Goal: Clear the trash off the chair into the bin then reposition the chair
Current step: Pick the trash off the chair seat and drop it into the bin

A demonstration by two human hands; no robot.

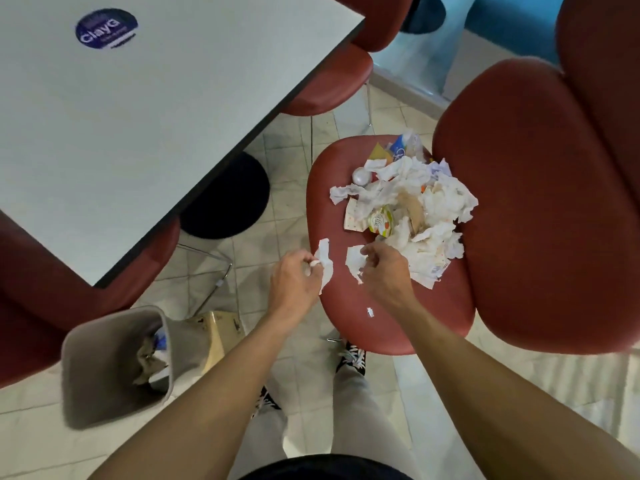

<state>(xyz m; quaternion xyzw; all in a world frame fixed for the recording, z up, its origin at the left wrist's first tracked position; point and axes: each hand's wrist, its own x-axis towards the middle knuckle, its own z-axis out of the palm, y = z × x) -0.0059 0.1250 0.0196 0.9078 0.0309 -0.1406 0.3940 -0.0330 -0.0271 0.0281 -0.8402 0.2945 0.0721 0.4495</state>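
Observation:
A red chair [349, 317] stands in front of me with a heap of trash [408, 202] on its seat: crumpled white napkins, wrappers, a small yellow-green packet and a silvery ball. My left hand [294, 278] pinches a white paper scrap [325, 261] at the seat's left edge. My right hand [384, 271] pinches another white paper scrap [355, 263] just in front of the heap. A tiny paper bit [370, 312] lies on the seat near its front. The grey bin [104, 368] stands on the floor at lower left, with some trash inside.
A grey table [138, 116] with a blue sticker fills the upper left, on a black round base [228, 199]. Other red chairs stand around it, at left [52, 289] and at the back [332, 81]. The chair's tall backrest [536, 202] rises at right. My shoes are on the tiled floor.

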